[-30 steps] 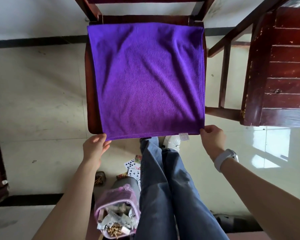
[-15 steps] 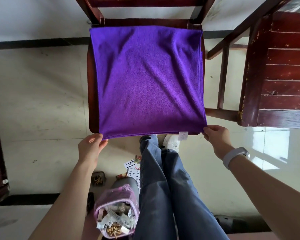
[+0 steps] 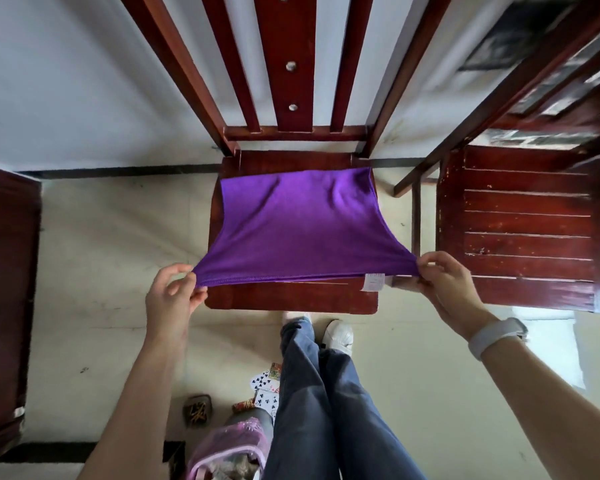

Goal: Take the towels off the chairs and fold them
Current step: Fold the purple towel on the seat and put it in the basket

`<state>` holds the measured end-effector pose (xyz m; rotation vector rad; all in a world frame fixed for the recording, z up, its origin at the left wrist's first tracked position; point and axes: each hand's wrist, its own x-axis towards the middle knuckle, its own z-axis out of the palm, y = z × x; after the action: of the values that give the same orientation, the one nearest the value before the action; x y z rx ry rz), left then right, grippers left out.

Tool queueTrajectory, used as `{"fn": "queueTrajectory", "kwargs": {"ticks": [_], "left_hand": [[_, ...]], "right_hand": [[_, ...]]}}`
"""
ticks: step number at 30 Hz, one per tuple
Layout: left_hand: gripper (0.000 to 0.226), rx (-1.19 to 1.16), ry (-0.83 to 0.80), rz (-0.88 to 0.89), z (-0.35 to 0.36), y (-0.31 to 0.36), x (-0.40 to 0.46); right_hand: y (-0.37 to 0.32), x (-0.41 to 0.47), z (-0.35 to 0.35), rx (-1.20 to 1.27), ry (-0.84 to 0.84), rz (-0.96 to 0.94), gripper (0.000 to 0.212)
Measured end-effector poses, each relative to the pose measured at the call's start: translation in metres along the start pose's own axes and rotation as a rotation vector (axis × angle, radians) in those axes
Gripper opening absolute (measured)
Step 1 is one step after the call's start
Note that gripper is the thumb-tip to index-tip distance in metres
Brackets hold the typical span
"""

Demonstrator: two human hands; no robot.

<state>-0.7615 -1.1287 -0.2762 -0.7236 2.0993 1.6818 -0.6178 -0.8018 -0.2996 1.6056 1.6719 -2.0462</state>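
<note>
A purple towel (image 3: 298,223) lies over the seat of a dark red wooden chair (image 3: 291,296) straight in front of me. My left hand (image 3: 172,292) pinches the towel's near left corner. The near right corner is pinched by my right hand (image 3: 447,285), which has a pale band on its wrist. Both corners are lifted off the seat and pulled outward, so the near edge is stretched taut between my hands. A white label (image 3: 373,281) hangs from that edge near my right hand. The far edge still rests on the seat by the backrest.
A second red slatted chair (image 3: 527,230) stands close on the right. Dark wooden furniture (image 3: 4,289) borders the left. My legs and white shoes (image 3: 338,332) are just below the seat. Playing cards (image 3: 265,386) and a pink-lined bin (image 3: 229,448) sit on the tiled floor.
Both hands have lifted the towel's near corners off the seat and drawn them apart and toward me. The view has tilted up, and the chair back now shows.
</note>
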Motion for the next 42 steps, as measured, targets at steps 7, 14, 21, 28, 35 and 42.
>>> {"fn": "queueTrajectory", "kwargs": {"ticks": [7,14,21,28,35,42], "left_hand": [[0.018,-0.215,-0.186,0.022,0.004,0.09,-0.028],[0.036,0.236,-0.233,0.29,-0.004,0.134,-0.048],[0.018,0.368,-0.108,0.56,-0.007,0.14,-0.058],[0.021,0.466,-0.094,0.739,-0.017,0.127,-0.073],[0.018,0.356,-0.031,0.556,-0.012,0.09,-0.107],[0.023,0.397,0.125,0.603,-0.029,0.046,-0.13]], "right_hand": [[-0.093,-0.037,-0.011,-0.258,-0.097,-0.267,0.031],[-0.134,-0.071,-0.028,-0.747,0.121,-0.742,0.023],[-0.144,-0.089,-0.061,-0.851,0.108,-0.939,0.017],[-0.139,-0.103,-0.067,-0.626,0.03,-0.913,0.02],[-0.101,-0.127,-0.062,-0.483,0.025,-0.675,0.015],[-0.052,-0.139,-0.067,-0.617,0.082,-0.752,0.017]]}}
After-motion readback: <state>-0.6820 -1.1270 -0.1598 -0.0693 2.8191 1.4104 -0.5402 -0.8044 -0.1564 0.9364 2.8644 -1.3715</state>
